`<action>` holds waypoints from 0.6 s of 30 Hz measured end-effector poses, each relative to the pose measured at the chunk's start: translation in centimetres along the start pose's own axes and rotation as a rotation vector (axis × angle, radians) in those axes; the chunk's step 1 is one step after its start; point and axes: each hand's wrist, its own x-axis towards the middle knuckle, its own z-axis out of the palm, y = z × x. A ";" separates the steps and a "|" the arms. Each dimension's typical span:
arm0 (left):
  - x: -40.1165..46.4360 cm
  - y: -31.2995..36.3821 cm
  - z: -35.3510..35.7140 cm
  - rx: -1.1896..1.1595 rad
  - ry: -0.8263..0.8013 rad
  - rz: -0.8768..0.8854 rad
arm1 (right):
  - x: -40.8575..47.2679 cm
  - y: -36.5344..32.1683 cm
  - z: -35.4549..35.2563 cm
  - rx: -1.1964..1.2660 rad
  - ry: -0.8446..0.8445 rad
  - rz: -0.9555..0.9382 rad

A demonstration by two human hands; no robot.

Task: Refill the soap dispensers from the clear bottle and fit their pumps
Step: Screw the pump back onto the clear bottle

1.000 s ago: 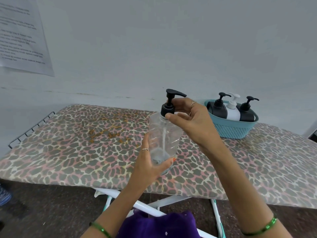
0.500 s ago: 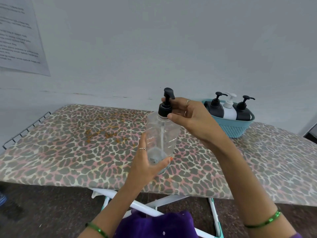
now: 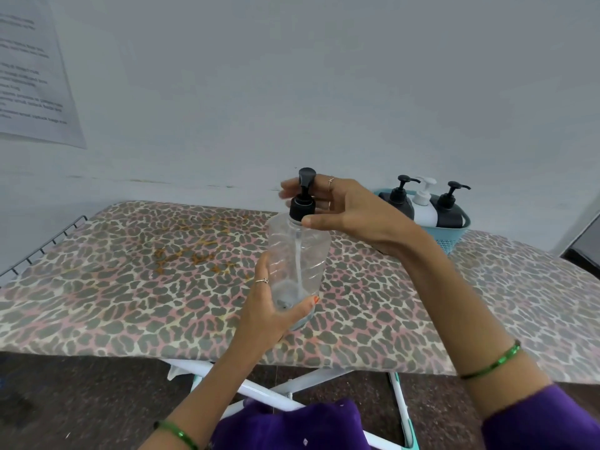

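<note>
I hold a clear plastic bottle [image 3: 300, 254] upright above the board, nearly empty, with a little liquid at its bottom. My left hand [image 3: 269, 315] grips its base from below. A black pump [image 3: 304, 198] sits in its neck, its tube reaching down inside. My right hand [image 3: 344, 212] is curled round the pump's collar, thumb in front and fingers behind. At the back right, three dispensers stand in a teal basket [image 3: 453, 235]: two black ones [image 3: 397, 201] [image 3: 449, 211] and a white one [image 3: 423, 209], each with a pump on.
The ironing board [image 3: 130, 287] has a leopard-print cover and a wire rack [image 3: 42, 248] at its left end. A wall runs close behind it, with a printed sheet [image 3: 32, 76] taped at upper left. White legs [image 3: 292, 391] show below.
The pump's nozzle has turned from pointing right to pointing roughly toward me, as my right hand twists the collar. The bottle stays in my left hand.
</note>
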 end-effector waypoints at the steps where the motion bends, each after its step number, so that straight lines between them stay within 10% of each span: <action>1: 0.1 0.1 0.0 0.001 0.005 -0.005 | 0.2 -0.1 -0.1 0.053 -0.014 0.003; 18: -0.2 0.8 0.1 0.079 0.062 0.006 | -0.1 0.3 3.9 -0.001 0.389 0.031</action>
